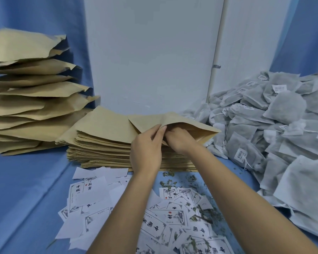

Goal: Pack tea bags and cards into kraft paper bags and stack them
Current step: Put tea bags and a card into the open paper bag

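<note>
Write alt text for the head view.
The left hand and right hand open the top paper bag on a flat stack. A taller bag pile stands left, tea bags heap right, printed cards and loose leaves lie nearest on blue cloth.

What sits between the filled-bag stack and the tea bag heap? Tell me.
Head view: the flat kraft bag pile, where the left hand and right hand hold the top bag.

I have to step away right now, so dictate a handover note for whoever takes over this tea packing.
Left hand pinches the upper lip of the top kraft bag; right hand curls fingers into its mouth.
Flat bag stack centre, tea bags right, cards front, packed stack left.
Done: several bags packed and stacked.
Left: fill this one, stack it, repeat.
</note>
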